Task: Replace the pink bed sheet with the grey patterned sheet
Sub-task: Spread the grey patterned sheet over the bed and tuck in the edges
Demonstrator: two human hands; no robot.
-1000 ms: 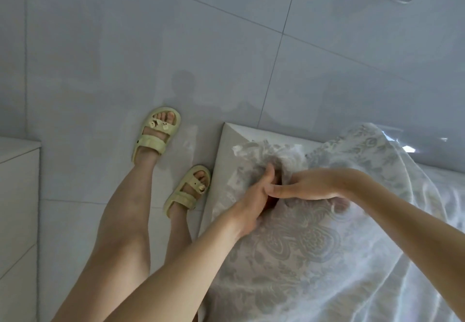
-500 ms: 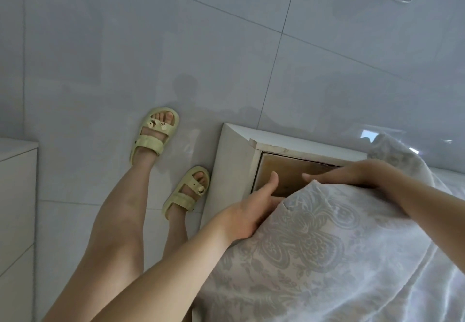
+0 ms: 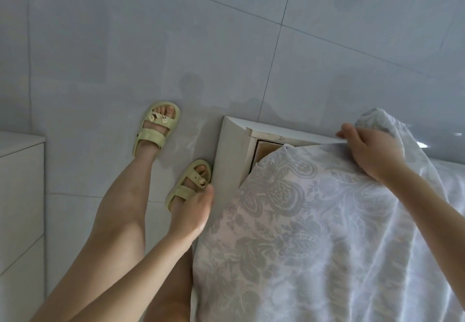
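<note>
The left hand [image 3: 192,217] hangs low against the near side of the bed, its thumb up by the frame [image 3: 229,160]. Its fingers run down behind the sheet's [image 3: 314,233] side edge, so I cannot tell whether they grip anything.

The grey patterned sheet is spread over the bed and fills the right of the view, with its side edge running from near to far. Its covered corner lies ahead and to the right of the left hand and just left of the right hand [image 3: 372,153], which is the nearer one. That corner stops short of the frame's corner, leaving a brown patch of base [image 3: 263,152] bare. Seating it probably means pulling the cloth far and left.

The right hand curls over the far end edge, pinching bunched sheet. A faint pink shows through the pattern, but no pink sheet can be picked out. The bed runs off frame to the right.

Beyond lie the sandals [image 3: 157,128] and the floor [image 3: 125,45].
</note>
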